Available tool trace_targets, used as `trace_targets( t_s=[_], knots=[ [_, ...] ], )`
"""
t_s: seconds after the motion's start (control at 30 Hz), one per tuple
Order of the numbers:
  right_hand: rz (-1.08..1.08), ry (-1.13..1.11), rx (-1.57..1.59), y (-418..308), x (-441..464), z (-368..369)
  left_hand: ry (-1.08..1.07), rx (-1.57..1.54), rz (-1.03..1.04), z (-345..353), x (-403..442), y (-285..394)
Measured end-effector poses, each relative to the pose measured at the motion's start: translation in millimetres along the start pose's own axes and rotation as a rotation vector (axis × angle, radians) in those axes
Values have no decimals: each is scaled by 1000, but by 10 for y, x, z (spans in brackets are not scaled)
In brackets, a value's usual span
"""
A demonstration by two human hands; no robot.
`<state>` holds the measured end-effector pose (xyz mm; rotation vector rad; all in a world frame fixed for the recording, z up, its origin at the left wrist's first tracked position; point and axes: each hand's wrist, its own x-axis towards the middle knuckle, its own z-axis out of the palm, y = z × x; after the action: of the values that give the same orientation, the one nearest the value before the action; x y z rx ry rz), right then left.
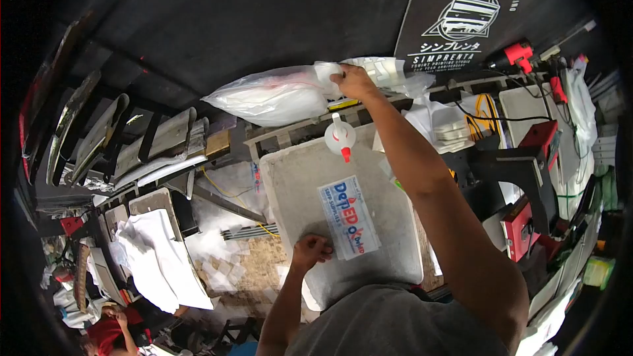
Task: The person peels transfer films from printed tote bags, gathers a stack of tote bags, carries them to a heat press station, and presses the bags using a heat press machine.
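My right hand point(357, 83) reaches far forward, its fingers closed on a crumpled white piece point(327, 78) beside a clear plastic bag point(270, 97) with white contents. Loosely curled, my left hand point(311, 251) rests on the grey board point(290, 184), just left of a printed sheet point(349, 216). That sheet lies flat and carries red and blue "DepED" lettering. Between the hands, near the board's far edge, stands a white squeeze bottle point(339, 136) with a red tip.
Several padded boards on arms point(158, 142) stand at the left. White cloth point(158, 257) drapes over a board there. A red heat gun point(517, 56) and its cable lie at the far right. At lower left sits another person in a red shirt point(115, 333).
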<state>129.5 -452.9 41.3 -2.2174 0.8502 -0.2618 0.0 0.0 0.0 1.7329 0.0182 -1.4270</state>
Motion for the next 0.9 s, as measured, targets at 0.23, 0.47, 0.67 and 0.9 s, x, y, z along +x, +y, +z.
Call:
trace_targets(
  t_s=[0.23,0.47,0.67,0.9],
  knots=[
    [127,6,95,-131,-301,-325,-21,-32,-18,162,36,-69],
    [70,317,368,-27,-294,-210,-12,-48,-5,-17,42,-80],
    [45,605,687,174,-729,-491,-13,-44,17,6,44,-69],
    [99,416,607,884,-2923,-18,41,-45,207,49,53,-223]
  ],
)
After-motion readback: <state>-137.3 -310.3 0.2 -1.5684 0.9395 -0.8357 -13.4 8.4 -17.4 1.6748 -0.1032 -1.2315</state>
